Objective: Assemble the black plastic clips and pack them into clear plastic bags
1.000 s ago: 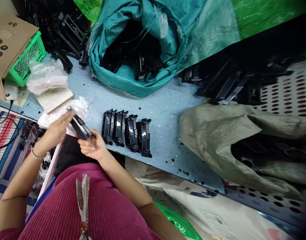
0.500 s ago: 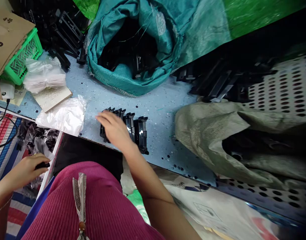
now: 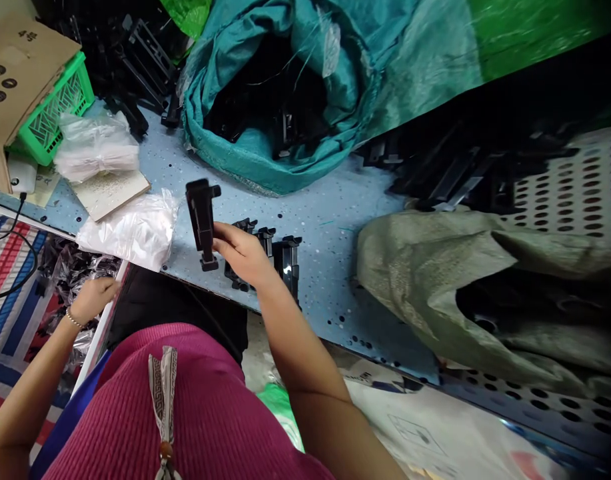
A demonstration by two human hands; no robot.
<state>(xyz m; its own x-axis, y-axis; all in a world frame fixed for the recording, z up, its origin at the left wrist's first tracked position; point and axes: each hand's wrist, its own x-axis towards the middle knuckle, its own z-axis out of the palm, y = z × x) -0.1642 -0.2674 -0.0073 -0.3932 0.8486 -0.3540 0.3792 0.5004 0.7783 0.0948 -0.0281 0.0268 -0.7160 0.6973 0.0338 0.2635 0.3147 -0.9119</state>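
Observation:
My right hand (image 3: 245, 253) grips a black plastic part (image 3: 201, 223) by its side and holds it raised, nearly upright, over the front of the blue speckled table (image 3: 330, 220). Beside and partly behind that hand stands a short row of similar black parts (image 3: 288, 260). My left hand (image 3: 92, 300) is closed at the white edge of the open bin of plastic-wrapped black pieces (image 3: 68, 267). Its fingertips are turned away, so whatever it holds is hidden.
A teal woven sack (image 3: 280, 177) of black parts stands at the back. At right slumps a grey-green sack (image 3: 405, 260). White plastic bags (image 3: 135, 230), a flat board (image 3: 112, 193) and a green basket (image 3: 58, 110) occupy the left. Black parts (image 3: 450, 173) are piled back right.
My right hand has lifted one black part from the left end of the row. My left hand has moved right and up, and the small black piece in it no longer shows.

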